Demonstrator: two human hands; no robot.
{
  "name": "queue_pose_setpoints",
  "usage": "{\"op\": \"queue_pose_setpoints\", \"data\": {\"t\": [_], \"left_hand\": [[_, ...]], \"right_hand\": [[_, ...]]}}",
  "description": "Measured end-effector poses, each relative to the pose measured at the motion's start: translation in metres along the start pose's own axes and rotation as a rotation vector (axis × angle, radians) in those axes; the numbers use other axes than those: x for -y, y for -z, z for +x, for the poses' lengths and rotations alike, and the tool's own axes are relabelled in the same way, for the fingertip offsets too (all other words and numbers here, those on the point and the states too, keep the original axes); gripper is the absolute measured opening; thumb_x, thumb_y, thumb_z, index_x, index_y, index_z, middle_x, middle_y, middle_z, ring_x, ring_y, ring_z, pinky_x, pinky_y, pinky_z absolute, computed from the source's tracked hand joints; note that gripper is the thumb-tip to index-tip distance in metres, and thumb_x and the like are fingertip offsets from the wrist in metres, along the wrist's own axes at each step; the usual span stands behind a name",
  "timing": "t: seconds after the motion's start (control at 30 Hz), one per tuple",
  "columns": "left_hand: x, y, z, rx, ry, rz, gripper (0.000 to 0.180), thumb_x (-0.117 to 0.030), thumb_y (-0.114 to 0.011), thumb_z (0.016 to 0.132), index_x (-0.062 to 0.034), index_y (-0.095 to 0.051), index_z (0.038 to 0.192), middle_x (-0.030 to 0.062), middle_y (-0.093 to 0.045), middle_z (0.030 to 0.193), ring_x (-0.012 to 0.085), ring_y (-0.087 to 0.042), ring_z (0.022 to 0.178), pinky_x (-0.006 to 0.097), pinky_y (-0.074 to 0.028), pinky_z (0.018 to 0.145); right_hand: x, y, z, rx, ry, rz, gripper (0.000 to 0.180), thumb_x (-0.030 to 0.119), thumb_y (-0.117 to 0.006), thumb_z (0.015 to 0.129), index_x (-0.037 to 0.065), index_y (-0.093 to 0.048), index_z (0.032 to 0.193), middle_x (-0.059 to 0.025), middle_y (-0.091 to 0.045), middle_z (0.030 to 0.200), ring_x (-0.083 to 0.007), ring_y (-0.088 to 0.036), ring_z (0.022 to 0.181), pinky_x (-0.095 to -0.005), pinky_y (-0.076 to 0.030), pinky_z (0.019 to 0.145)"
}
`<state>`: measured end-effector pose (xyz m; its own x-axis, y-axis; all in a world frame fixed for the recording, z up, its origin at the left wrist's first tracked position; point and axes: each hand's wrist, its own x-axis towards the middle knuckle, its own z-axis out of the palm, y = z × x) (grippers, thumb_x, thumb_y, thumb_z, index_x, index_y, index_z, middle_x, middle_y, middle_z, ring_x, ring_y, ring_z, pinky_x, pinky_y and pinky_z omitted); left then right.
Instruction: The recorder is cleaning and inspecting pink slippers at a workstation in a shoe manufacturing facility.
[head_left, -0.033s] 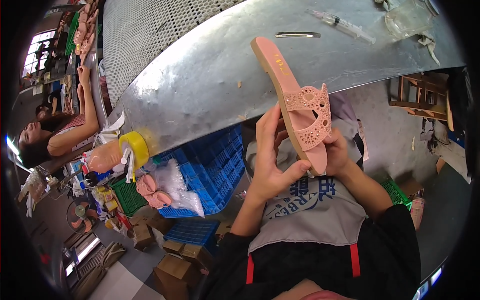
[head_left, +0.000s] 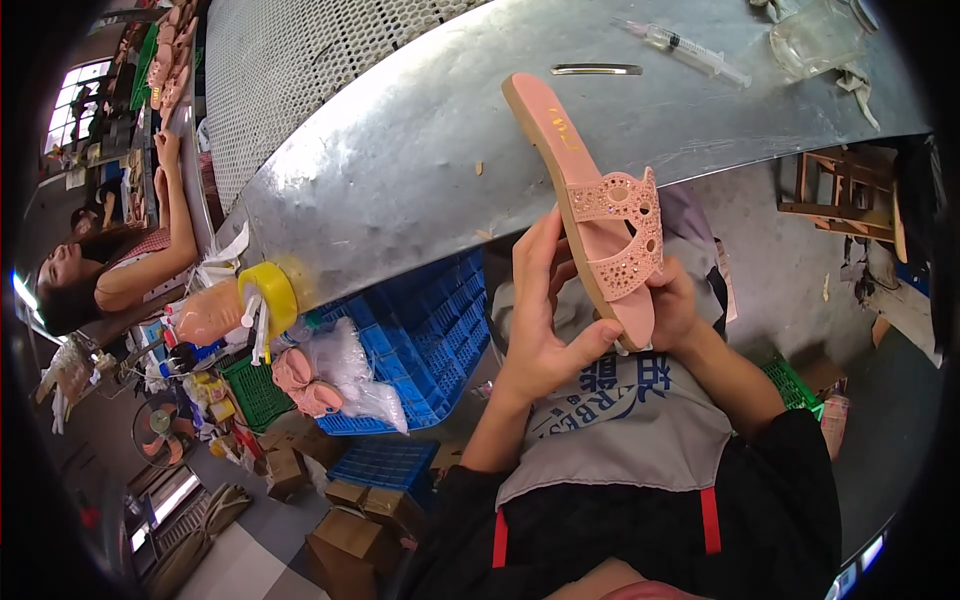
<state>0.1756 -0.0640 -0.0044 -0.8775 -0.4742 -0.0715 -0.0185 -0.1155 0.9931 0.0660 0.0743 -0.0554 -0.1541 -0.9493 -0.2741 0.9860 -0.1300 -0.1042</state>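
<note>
A pink flat sandal (head_left: 570, 160) with a cut-out, studded strap is held up at the near edge of the metal table, its heel end pointing away from me. My left hand (head_left: 545, 325) grips its left side near the toe, thumb by the front tip and fingers behind the sole. My right hand (head_left: 675, 305) holds the toe end from the right, with part of its fingers hidden behind the sandal. Past the heel, a thin metal strip (head_left: 597, 70) lies on the table, and a syringe (head_left: 690, 52) rests to its right.
The metal table (head_left: 400, 180) curves ahead, beside a perforated white belt (head_left: 290, 80). A glass jar (head_left: 818, 42) stands far right. At left are a yellow tape roll (head_left: 268, 298), a blue crate (head_left: 400, 350) with bagged sandals, and a co-worker (head_left: 140, 255). Wooden stool (head_left: 850, 195) at right.
</note>
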Motion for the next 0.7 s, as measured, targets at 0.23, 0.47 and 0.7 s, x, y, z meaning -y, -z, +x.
{"op": "queue_pose_setpoints", "data": {"t": [0.23,0.47,0.7], "left_hand": [[-0.007,0.0,-0.001,-0.022,0.035,-0.003,0.106,-0.049,-0.077,0.082,0.0,-0.022,0.157,0.0138,-0.03,0.153,0.0309,-0.036,0.144,0.047,-0.032,0.117],[-0.002,0.012,-0.023,-0.177,0.327,-0.078,0.07,-0.005,-0.067,0.091,0.0046,-0.032,0.151,0.0144,-0.054,0.142,0.0205,-0.055,0.127,0.034,-0.041,0.11],[-0.032,0.054,0.0,-0.331,0.181,-0.307,0.049,-0.009,-0.057,0.095,0.0028,-0.046,0.141,0.0146,-0.064,0.124,0.0211,-0.065,0.108,0.034,-0.056,0.082]], "right_hand": [[-0.002,0.034,-0.006,-0.014,-0.036,-0.01,0.066,0.03,-0.055,0.088,0.001,-0.043,0.146,-0.0148,-0.058,0.136,-0.0243,-0.059,0.123,-0.0401,-0.049,0.104],[0.016,-0.009,0.003,-0.256,-0.249,-0.945,0.039,0.037,-0.062,0.098,0.004,-0.066,0.118,0.0017,-0.06,0.085,-0.004,-0.05,0.061,-0.0213,-0.039,0.051],[0.032,0.006,-0.026,-0.074,-0.182,-1.269,0.028,0.028,-0.073,0.094,0.005,-0.063,0.082,0.0032,-0.058,0.074,-0.0035,-0.054,0.072,-0.0235,-0.043,0.062]]}}
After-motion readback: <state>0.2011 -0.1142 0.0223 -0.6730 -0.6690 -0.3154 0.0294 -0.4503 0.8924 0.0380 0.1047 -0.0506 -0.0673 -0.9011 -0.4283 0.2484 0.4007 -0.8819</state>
